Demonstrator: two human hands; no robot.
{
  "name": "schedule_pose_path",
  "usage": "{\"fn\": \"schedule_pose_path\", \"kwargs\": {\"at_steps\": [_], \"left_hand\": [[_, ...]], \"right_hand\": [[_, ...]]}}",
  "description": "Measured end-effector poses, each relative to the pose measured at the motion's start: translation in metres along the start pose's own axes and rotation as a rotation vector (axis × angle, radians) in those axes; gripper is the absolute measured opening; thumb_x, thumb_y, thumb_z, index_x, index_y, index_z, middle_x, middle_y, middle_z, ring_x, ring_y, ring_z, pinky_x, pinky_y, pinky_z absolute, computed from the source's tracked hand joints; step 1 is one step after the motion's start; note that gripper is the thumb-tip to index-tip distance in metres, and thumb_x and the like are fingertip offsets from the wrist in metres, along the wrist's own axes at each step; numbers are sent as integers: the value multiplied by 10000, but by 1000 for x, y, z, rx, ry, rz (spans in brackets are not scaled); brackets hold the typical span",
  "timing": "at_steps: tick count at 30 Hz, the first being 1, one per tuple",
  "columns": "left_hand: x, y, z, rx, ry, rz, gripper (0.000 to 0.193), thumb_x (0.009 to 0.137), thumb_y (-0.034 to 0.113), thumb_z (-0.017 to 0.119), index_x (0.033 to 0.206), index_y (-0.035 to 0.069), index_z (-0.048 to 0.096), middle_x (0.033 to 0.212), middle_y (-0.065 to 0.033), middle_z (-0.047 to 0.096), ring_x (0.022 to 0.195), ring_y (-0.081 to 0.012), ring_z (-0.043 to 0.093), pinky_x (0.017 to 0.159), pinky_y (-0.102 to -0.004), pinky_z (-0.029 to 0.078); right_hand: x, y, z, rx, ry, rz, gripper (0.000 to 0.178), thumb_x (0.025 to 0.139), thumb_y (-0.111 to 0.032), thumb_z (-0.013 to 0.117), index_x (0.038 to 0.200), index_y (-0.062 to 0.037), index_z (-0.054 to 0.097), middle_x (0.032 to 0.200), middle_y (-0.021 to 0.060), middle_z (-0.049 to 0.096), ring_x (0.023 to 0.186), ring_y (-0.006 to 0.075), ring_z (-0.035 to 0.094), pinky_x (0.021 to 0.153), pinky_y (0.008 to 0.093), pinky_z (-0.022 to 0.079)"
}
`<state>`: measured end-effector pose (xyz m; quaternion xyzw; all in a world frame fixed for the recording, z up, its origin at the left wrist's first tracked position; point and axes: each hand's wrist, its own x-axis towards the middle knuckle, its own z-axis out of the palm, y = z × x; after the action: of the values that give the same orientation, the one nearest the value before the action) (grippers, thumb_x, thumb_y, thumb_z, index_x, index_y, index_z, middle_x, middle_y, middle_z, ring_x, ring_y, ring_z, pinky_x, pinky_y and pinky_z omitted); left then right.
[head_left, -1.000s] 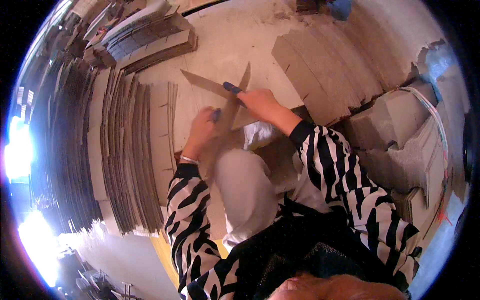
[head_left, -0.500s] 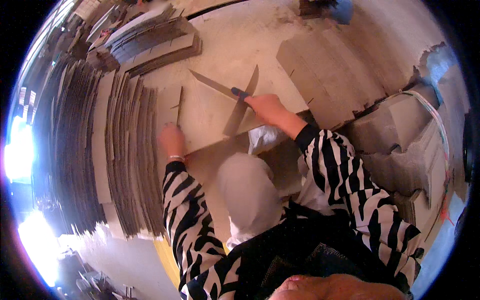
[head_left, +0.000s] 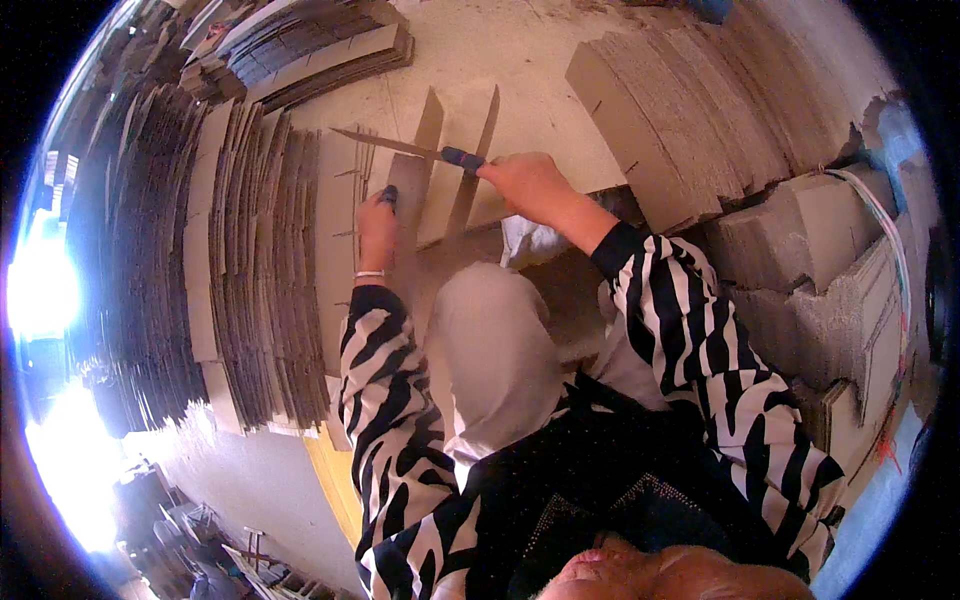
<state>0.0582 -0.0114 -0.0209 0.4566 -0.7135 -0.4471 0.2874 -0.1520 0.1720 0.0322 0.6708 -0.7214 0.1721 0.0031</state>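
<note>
Head camera: we judge the work to be partway, since a crosswise strip [head_left: 390, 145] and a right strip [head_left: 483, 122] cross over the middle of the tabletop [head_left: 545, 110], while a left strip [head_left: 427, 122] overlaps the crosswise strip just beside them; we cannot tell whether any of them interlock. Many more pieces stand in a row [head_left: 270, 290] along the tabletop's left edge and in a stack [head_left: 650, 120] by its right edge, none of them in hand. Our right hand [head_left: 532, 186] is closed, pinching the crosswise strip by the crossing, a dark cover [head_left: 461, 159] on one digit. Our left hand [head_left: 376, 232], near the tabletop's left edge, is curled, apparently pinching the left strip, whose lower end blurs near the tabletop's near edge.
</note>
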Motion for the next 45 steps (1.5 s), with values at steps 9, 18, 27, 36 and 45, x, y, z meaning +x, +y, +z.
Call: {"fn": "schedule_pose_path", "kwargs": {"at_steps": [9,18,27,36,45], "left_hand": [[12,27,4,231,-7,113,225,877,146,542,932,-22,682,711,-23,598,639,-129,515,569,-308,405],[12,19,-44,-122,-167,-103,274,919,166,530,1105,8,653,820,-32,621,713,-119,571,596,-268,437],[-68,70,-68,154,-185,181,366,996,208,431,1312,41,514,1072,-63,626,950,-147,569,859,-287,440],[-177,31,-57,194,272,4,261,924,41,461,1153,-52,543,1114,-137,603,1063,-235,569,959,-334,425],[-82,41,-11,483,93,454,397,854,100,577,1225,-35,529,1128,-247,612,1041,-370,600,871,-412,481]], "right_hand": [[4,20,-22,-13,-141,155,352,775,-74,589,1112,-171,561,854,85,643,844,320,644,638,457,496],[22,10,-11,21,-235,93,302,777,-93,592,1068,-177,599,836,120,658,842,334,660,650,470,512],[10,76,-33,-3,-35,380,350,817,-256,637,1140,-136,574,904,158,663,881,388,625,723,480,491],[-165,118,-58,-439,118,706,454,709,-223,731,1128,-92,617,1380,94,469,1336,279,352,1015,580,289],[-82,67,-107,95,290,347,274,761,-73,609,1029,-29,574,948,217,631,916,433,569,750,487,445]]}}
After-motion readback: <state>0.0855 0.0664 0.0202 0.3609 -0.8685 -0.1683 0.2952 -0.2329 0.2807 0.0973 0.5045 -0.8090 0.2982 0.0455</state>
